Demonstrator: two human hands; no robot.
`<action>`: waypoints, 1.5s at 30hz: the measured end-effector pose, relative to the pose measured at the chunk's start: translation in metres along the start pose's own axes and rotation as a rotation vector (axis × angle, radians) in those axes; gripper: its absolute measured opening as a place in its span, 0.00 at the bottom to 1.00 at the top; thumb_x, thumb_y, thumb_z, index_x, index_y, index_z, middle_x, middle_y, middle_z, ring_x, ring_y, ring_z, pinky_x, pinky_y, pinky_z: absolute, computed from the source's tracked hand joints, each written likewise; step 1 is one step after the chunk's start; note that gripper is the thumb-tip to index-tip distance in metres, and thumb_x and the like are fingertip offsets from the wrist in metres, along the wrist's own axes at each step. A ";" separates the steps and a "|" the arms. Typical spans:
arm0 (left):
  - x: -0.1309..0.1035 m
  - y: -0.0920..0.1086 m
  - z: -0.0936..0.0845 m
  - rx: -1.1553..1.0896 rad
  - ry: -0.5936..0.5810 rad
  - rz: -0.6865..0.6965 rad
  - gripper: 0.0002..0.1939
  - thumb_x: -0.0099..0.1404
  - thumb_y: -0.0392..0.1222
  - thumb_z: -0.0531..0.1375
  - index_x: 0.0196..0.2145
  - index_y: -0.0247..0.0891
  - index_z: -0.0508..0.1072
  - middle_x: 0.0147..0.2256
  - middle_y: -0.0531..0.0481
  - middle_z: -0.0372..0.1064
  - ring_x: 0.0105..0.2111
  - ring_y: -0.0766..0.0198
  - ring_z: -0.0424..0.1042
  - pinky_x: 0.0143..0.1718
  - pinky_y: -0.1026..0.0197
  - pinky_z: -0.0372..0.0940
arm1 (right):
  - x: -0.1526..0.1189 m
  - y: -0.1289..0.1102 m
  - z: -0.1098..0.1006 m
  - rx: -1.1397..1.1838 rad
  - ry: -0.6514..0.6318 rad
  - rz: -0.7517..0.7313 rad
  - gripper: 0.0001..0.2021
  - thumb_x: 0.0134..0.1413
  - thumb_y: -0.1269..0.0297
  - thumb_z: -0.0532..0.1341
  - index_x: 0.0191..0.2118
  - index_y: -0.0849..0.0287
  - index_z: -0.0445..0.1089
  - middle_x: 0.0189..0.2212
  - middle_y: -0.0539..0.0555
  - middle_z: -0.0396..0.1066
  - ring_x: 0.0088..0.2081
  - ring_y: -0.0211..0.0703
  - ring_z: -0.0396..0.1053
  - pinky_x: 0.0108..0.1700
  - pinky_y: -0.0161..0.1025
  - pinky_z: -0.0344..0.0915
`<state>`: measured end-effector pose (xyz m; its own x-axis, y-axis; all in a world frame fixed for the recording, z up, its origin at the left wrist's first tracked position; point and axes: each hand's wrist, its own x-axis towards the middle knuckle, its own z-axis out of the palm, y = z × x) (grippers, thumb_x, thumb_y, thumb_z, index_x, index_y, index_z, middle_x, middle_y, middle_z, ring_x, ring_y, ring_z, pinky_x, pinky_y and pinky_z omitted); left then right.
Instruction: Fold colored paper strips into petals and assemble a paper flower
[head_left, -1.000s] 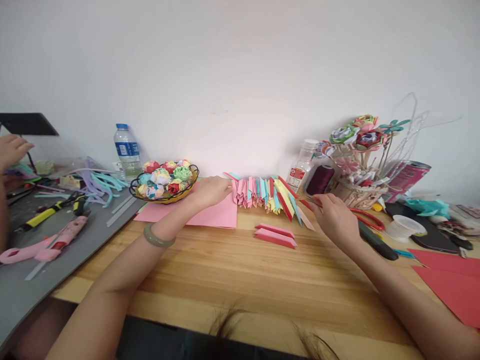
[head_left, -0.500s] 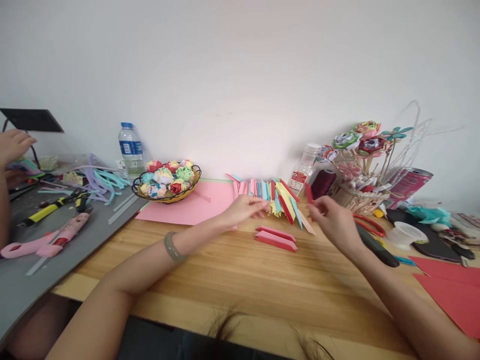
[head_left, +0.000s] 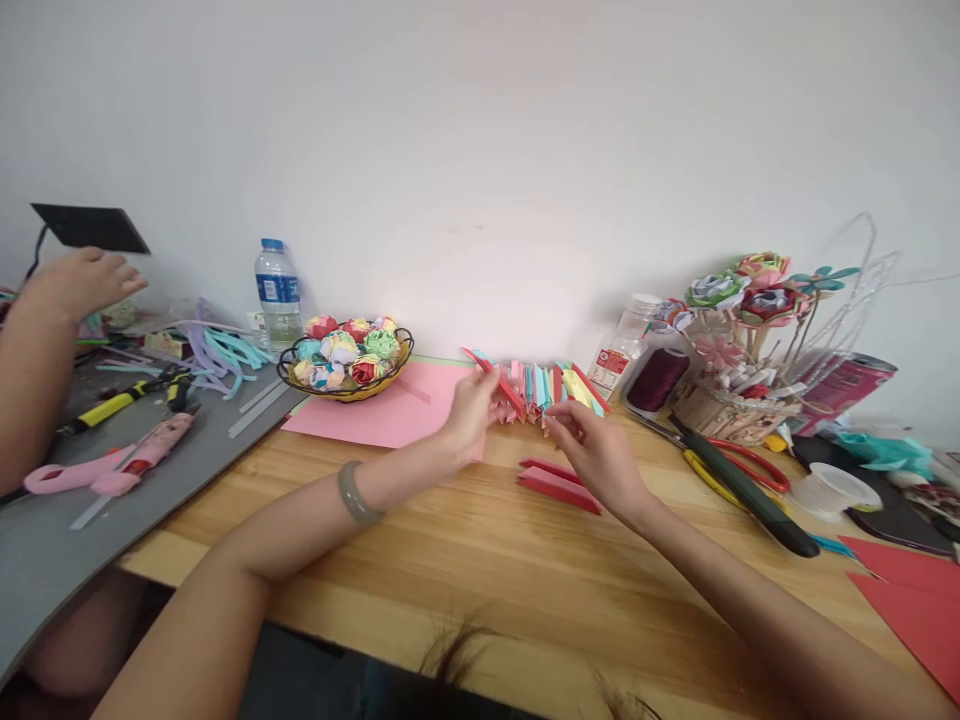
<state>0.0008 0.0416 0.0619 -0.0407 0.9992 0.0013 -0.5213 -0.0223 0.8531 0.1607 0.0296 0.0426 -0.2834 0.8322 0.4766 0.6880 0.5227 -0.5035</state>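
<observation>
Folded paper strips [head_left: 536, 385] in pink, blue, yellow and red stand in a row near the wall. At the row's left end, my left hand [head_left: 474, 405] is closed on a red folded strip [head_left: 510, 390]. My right hand [head_left: 589, 440] is at the front of the row, its fingers bent near the strips; what they hold, if anything, is too small to make out. Two red and pink folded strips [head_left: 559, 485] lie on the wooden table [head_left: 465, 560] just below my right hand.
A basket of paper flowers [head_left: 345, 393] rests on pink paper [head_left: 352, 425]. Scissors and a dark-handled tool [head_left: 750, 495] lie right, beside purple thread [head_left: 658, 380] and a flower holder [head_left: 739, 410]. Another person's hand [head_left: 86, 285] is at far left above a glue gun [head_left: 142, 455].
My right hand has moved left to the row of strips. A red strip now shows at my left hand. The other person's hand has come further into view.
</observation>
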 end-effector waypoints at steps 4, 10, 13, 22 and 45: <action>0.009 0.057 -0.009 -0.077 0.028 0.392 0.07 0.63 0.40 0.54 0.34 0.33 0.68 0.34 0.45 0.70 0.36 0.65 0.70 0.36 0.62 0.65 | 0.044 -0.021 0.039 -0.119 -0.142 -0.065 0.09 0.55 0.69 0.51 0.34 0.58 0.69 0.33 0.52 0.72 0.34 0.39 0.68 0.35 0.34 0.61; 0.011 0.094 -0.022 -0.040 0.036 0.486 0.09 0.64 0.42 0.53 0.35 0.34 0.68 0.38 0.44 0.70 0.40 0.65 0.70 0.40 0.62 0.64 | 0.093 -0.060 0.116 -0.212 -0.264 -0.119 0.13 0.55 0.64 0.55 0.46 0.58 0.66 0.43 0.58 0.67 0.44 0.46 0.65 0.36 0.37 0.62; 0.013 0.091 -0.021 -0.033 0.046 0.448 0.08 0.63 0.41 0.53 0.35 0.33 0.68 0.38 0.43 0.70 0.38 0.65 0.70 0.40 0.62 0.65 | 0.096 -0.066 0.135 -0.249 -0.307 -0.126 0.10 0.57 0.64 0.54 0.43 0.58 0.68 0.42 0.57 0.66 0.44 0.46 0.65 0.37 0.39 0.63; 0.018 0.083 -0.023 -0.008 0.005 0.411 0.10 0.61 0.43 0.56 0.35 0.32 0.69 0.37 0.42 0.71 0.40 0.62 0.70 0.42 0.59 0.63 | 0.063 -0.052 0.089 -0.181 -0.335 -0.187 0.08 0.49 0.74 0.56 0.24 0.60 0.70 0.28 0.53 0.71 0.31 0.39 0.68 0.33 0.35 0.62; 0.019 -0.033 -0.013 -0.189 -0.078 -0.128 0.05 0.57 0.35 0.60 0.25 0.31 0.69 0.27 0.48 0.68 0.31 0.67 0.69 0.44 0.60 0.62 | 0.015 0.000 0.041 0.163 0.052 -0.089 0.14 0.56 0.62 0.51 0.40 0.57 0.72 0.29 0.54 0.64 0.32 0.43 0.64 0.36 0.40 0.62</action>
<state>0.0058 0.0604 0.0272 0.0976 0.9938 -0.0539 -0.6687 0.1056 0.7360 0.1290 0.0499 0.0207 -0.3005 0.7729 0.5589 0.5430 0.6204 -0.5659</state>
